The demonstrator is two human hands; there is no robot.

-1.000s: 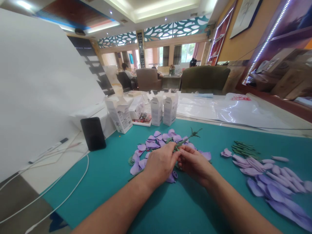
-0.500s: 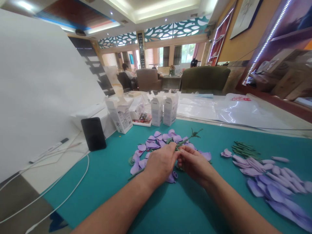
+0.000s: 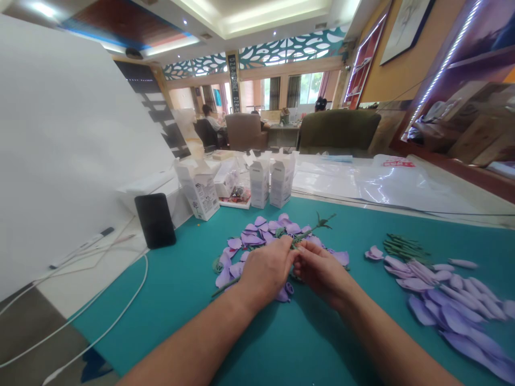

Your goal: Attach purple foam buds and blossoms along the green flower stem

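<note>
I've got petals (image 3: 252,239) crowding the mat (image 3: 181,300) around the hands, a phone (image 3: 155,221) left, boxes (image 3: 282,182) behind, and "DZR" readable on the pillar (image 3: 232,80), box print too small. Here's the stem (image 3: 309,232), slim, green, leafy-tipped, slanting up over the petals: the left hand (image 3: 267,268) is curled round its lower end, the right hand's (image 3: 322,268) fingers bunched there too, their grip hidden, so I can't tell.

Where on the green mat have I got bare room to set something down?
The green mat is bare between the phone and the heaped petals, between your forearms, and between your right hand and the petals on the right. It's crowded around your left hand, by the green stems, and near the white cartons.
</note>
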